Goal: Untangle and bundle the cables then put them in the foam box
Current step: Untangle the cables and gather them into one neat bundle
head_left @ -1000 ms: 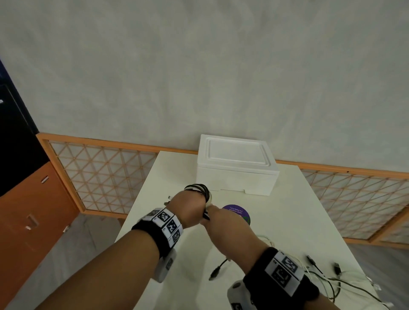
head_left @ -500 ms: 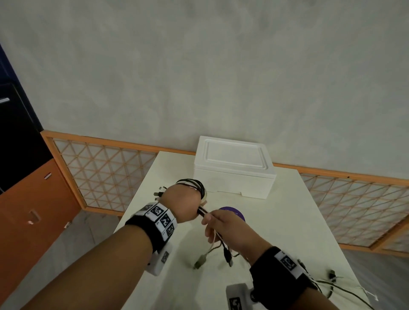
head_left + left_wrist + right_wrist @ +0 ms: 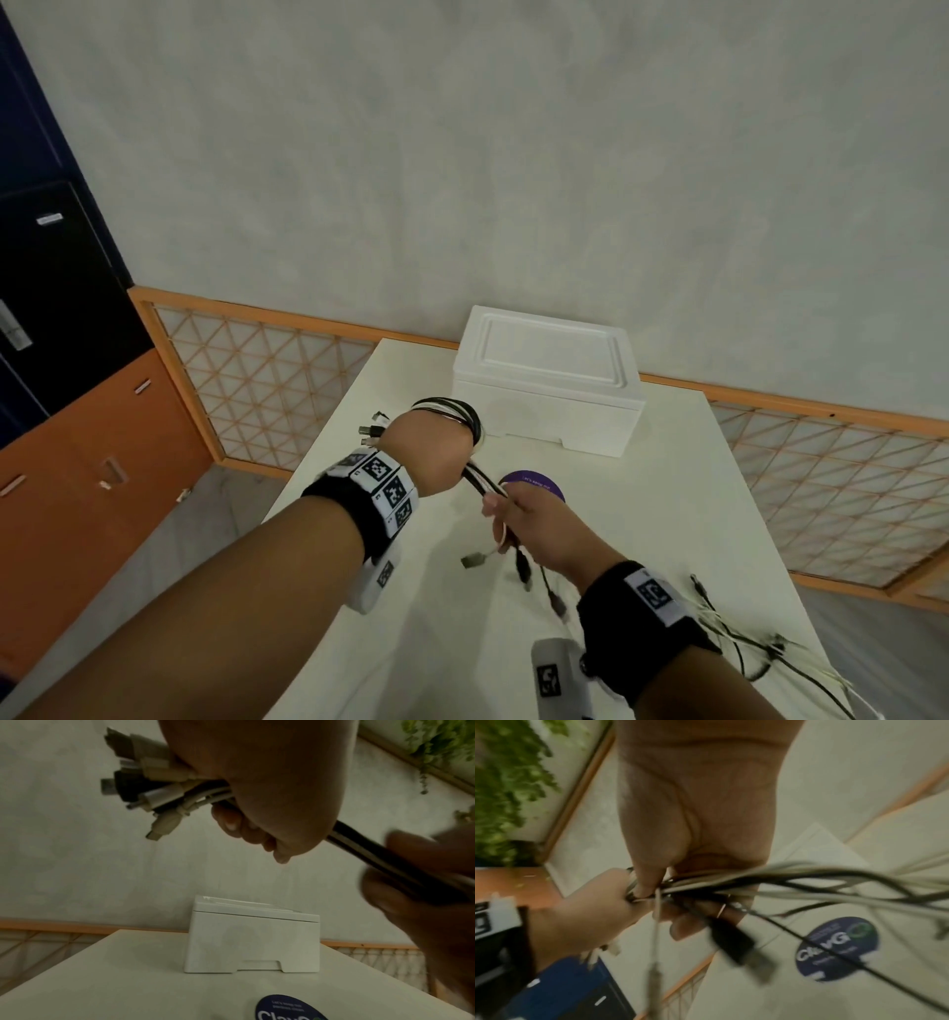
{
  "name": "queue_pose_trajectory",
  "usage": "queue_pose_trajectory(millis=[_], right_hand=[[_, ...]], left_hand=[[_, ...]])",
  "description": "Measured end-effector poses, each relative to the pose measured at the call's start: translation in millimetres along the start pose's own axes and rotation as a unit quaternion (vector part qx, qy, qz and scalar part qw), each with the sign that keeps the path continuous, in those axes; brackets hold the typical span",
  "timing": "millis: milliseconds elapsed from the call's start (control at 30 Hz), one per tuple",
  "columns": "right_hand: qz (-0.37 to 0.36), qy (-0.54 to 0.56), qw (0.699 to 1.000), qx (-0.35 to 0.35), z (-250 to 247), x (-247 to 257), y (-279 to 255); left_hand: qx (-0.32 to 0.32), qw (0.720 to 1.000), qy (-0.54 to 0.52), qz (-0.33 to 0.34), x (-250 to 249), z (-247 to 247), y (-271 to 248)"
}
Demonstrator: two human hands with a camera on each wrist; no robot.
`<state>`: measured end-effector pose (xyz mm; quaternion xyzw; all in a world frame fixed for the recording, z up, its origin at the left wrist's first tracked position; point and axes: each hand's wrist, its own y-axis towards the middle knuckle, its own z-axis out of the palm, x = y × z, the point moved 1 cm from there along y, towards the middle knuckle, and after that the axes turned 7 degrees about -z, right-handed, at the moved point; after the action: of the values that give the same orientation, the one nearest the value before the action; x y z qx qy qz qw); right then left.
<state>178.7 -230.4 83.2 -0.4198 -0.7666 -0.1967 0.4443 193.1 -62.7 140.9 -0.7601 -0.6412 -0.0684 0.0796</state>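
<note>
The left hand (image 3: 430, 452) is gripping the coiled cables (image 3: 452, 411), the right hand (image 3: 534, 524) is pinching their tails, while loose cables (image 3: 739, 637) at four o'clock and the seemingly closed foam box (image 3: 544, 380) are waiting.

Black and white cables, white box, cream table

The cables (image 3: 452, 411) looped at frame centre are black and white, their plugs (image 3: 144, 780) black, silver and off-white. The box (image 3: 549, 383) is plain white on a cream table (image 3: 667, 514). A sticker (image 3: 534, 483) below the box is dark purple with pale lettering. The wristbands (image 3: 375, 488) are black with white, black-checked marker tags. The screen (image 3: 267, 380) at mid left has an orange frame and an orange triangle lattice over white.
</note>
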Motion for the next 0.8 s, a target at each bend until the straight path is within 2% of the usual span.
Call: queue_pose_trajectory(millis=[67, 167, 200, 233, 300, 333, 467, 533, 700, 800], right_hand=[[0.011, 0.025, 1.000, -0.002, -2.6, -11.6, -10.4], [0.023, 0.080, 0.996, -0.045, 1.4, -20.7, -17.8], [0.018, 0.033, 0.998, -0.058, 4.2, -20.8, -17.7], [0.010, -0.059, 0.996, -0.067, 6.7, -21.2, -16.2], [-0.004, -0.226, 0.971, -0.074, 10.0, -18.5, -13.6], [-0.004, -0.266, 0.962, -0.068, 10.4, -17.5, -12.2], [-0.018, -0.278, 0.960, -0.026, 13.2, -16.5, -8.5], [-0.024, -0.301, 0.953, -0.029, 15.9, -18.2, -5.8], [0.082, -0.378, 0.922, -0.015, -6.2, -51.7, -12.5], [0.118, -0.366, 0.922, -0.036, -23.8, -73.0, -23.5]], left_hand=[[0.003, 1.000, 0.003, -0.013, 1.5, 1.8, 0.6], [0.014, 0.999, -0.009, -0.040, -2.0, 12.1, 2.6], [0.010, 0.999, -0.017, -0.046, -4.3, 15.2, 2.9], [0.007, 0.998, -0.022, -0.054, -6.4, 18.3, 2.7], [0.014, 0.997, -0.029, -0.072, -7.7, 25.9, 1.4], [0.028, 0.996, -0.035, -0.082, -7.6, 29.5, -0.7], [0.057, 0.990, -0.045, -0.120, 0.0, 41.9, -5.8], [0.060, 0.989, -0.045, -0.130, 10.9, 47.6, -2.0], [0.069, 0.984, -0.031, -0.160, 48.7, 60.7, -1.2], [0.075, 0.982, -0.033, -0.170, 56.5, 68.0, -4.0]])
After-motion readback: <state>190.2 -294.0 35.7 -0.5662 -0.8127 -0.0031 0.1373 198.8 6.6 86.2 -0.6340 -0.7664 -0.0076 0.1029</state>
